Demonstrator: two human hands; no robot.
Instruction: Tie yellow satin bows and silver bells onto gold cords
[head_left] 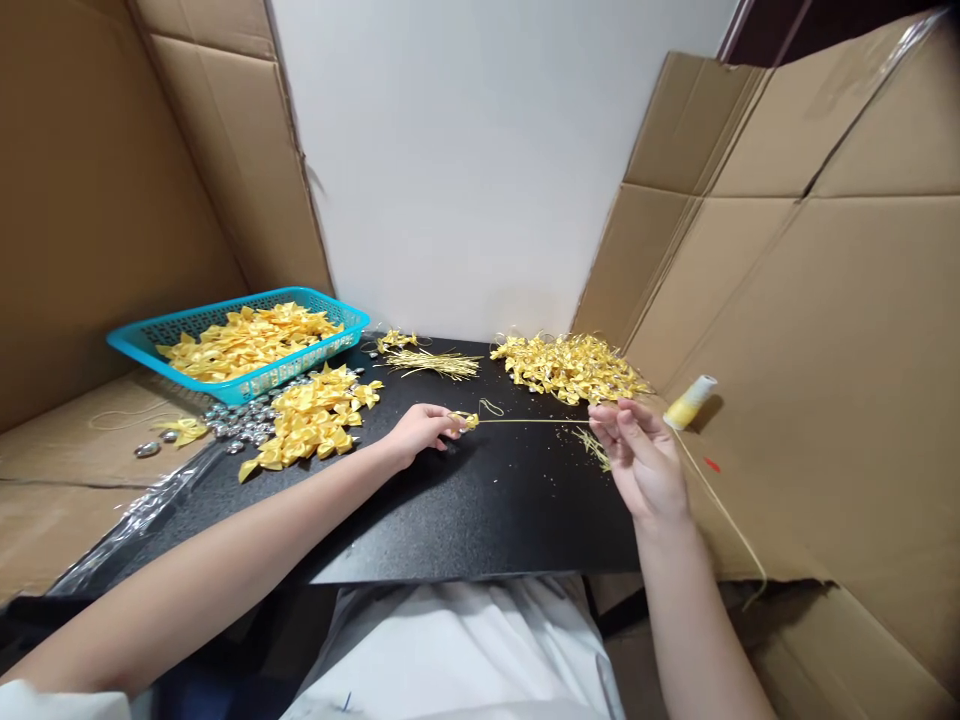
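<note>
My left hand [425, 433] pinches a small yellow ribbon bow [469, 421] above the black tabletop [450, 520]. From the bow a thin gold cord [532, 421] runs straight and taut to my right hand [641, 455], whose fingers are closed on its other end. A small loop of cord [491, 408] sticks up beside the bow. Just under my right fingertips lies a little heap of short cord clippings [595, 449]. Whether my right fingers also hold something else cannot be made out.
A blue basket [240, 388] of yellow bows stands at the back left, near loose bows [315, 415] and silver round pieces [244, 425]. Cut gold cords [435, 364] and a pile of corded bows [570, 368] lie behind. A thread spool [690, 402] stands right, by cardboard walls [810, 330].
</note>
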